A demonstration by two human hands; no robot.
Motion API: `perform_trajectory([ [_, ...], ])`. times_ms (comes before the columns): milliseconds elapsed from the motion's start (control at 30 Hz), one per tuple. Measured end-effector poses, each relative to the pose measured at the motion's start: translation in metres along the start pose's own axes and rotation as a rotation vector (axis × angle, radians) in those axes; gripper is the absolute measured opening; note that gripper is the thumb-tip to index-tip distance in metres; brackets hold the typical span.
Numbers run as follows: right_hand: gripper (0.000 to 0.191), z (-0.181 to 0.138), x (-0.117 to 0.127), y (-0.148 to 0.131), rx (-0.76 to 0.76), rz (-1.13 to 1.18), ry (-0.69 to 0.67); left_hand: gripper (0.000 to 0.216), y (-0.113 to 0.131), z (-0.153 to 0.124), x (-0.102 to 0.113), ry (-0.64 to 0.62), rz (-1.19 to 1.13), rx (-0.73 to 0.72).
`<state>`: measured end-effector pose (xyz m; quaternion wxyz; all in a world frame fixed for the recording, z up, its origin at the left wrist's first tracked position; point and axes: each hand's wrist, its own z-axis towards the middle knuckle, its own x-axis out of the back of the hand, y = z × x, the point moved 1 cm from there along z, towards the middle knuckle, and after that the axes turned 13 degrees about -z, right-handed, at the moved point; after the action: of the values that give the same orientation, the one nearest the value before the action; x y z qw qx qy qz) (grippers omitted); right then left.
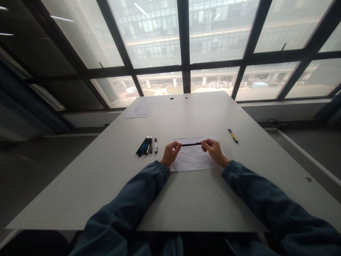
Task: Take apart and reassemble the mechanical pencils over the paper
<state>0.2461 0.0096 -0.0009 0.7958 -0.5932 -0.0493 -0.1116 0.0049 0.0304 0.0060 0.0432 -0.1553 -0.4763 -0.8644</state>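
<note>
A black pen (191, 144) is stretched level between my two hands, above a white sheet of paper (194, 161). My left hand (171, 153) pinches its left end, and my right hand (213, 151) pinches the right end, where a clip shows. To the left of my left hand lies a white and black pen (156, 145), beside a cluster of several dark pens (145, 146), one with blue on it. Off to the right of my right hand, a yellow and black pen (233, 136) rests at a slant.
The white table (106, 192) reaches forward to a large window (154, 32). Printed sheets (138, 109) lie at its far left, and a round dark hole (172, 98) is near the far edge. A small dark mark (308, 179) shows at the right edge.
</note>
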Motion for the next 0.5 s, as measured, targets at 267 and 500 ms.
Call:
perform_trajectory([
  [267, 0.032, -0.0004, 0.0000, 0.0002, 0.012, 0.014, 0.000, 0.051, -0.0011, -0.0018, -0.0006, -0.001, -0.047, 0.046],
  [500, 0.033, -0.0005, 0.0010, 0.0009, 0.013, 0.018, 0.003, 0.045, -0.0020, -0.0009, 0.0002, 0.014, -0.098, 0.056],
])
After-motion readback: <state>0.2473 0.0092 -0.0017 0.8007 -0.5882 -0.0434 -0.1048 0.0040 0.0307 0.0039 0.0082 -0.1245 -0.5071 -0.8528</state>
